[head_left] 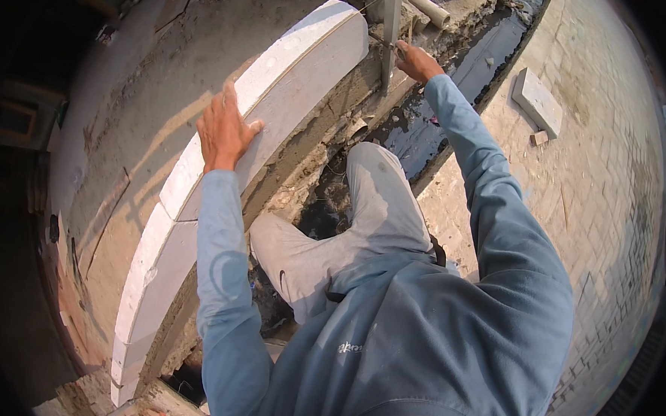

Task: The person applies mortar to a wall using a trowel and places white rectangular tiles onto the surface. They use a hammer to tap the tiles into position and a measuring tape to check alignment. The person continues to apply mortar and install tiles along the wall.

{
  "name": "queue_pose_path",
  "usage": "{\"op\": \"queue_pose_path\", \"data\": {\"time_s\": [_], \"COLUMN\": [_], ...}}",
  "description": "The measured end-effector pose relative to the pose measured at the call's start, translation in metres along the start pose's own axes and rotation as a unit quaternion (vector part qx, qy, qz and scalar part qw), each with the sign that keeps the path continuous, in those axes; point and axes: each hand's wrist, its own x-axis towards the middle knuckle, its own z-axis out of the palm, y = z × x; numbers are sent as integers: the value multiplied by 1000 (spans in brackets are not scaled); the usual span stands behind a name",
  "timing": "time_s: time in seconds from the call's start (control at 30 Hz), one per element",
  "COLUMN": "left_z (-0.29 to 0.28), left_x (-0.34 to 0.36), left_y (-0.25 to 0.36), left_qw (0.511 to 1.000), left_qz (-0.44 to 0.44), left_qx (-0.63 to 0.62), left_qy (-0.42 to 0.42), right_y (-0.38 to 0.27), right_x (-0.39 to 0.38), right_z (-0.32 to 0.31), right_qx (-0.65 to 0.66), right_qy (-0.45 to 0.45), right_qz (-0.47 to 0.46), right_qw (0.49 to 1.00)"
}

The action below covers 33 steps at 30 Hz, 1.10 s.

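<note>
A row of pale, smooth-faced building blocks [310,64] curves from the top centre down to the lower left. My left hand [225,131] lies on the top edge of this row, fingers stretched out and thumb against the near face. Farther ahead, my right hand [420,63] is closed beside an upright metal bar [391,30] just past the far end of the blocks. A thin dark piece shows by the bar at my fingertips, but what they hold is too small to make out. A thin yellow string [377,3] runs to the bar from the top of the blocks.
Below the blocks runs a rough mortar ledge [307,135]. A ditch with dark water [480,54] lies right of it, beneath my knees. A loose pale block [537,103] and a small chunk [539,137] rest on the paving [613,185]. A pipe [428,9] lies at the top.
</note>
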Motion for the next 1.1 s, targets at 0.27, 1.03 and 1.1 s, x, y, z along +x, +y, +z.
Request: {"op": "queue_pose_path", "data": {"time_s": [0.27,1.03,1.1], "left_z": [-3,-5,-6], "left_x": [5,-7,-5], "left_y": [3,-104,-105], "left_qw": [1000,965,955], "left_qz": [10,-100,-116], "left_qx": [-14,-225,-245], "left_qy": [4,-93,-124], "right_y": [4,-51,-78], "right_x": [-5,-158,-148], "right_z": [-12,-61,-88], "right_qx": [3,355,279], "right_qy": [14,-51,2], "right_qz": [-21,63,2], "right_qw": [1000,931,960]}}
